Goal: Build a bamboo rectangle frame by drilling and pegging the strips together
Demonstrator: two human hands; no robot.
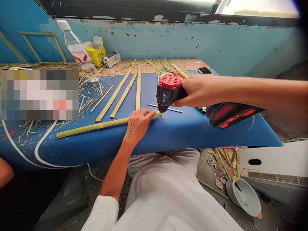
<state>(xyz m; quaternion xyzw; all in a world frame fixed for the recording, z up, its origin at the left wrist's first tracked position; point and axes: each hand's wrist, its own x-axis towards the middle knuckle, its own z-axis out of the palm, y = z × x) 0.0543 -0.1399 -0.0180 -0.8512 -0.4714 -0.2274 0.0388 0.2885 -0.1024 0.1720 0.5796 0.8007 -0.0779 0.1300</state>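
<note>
Drill (169,84) in my right hand (197,89), bamboo strip (91,127) under my left hand (140,124)

The capped bottle (78,51) holds clear liquid; the yellow box (96,54) has a flap raised, its inside hidden; something pale lies in the floor bucket (255,200). My left hand is clamped over the bamboo strip near its right end, on the blue tabletop (192,130). My right is wrapped around the drill, its nose at that end. The strip is long, narrow and yellow-green.
</note>
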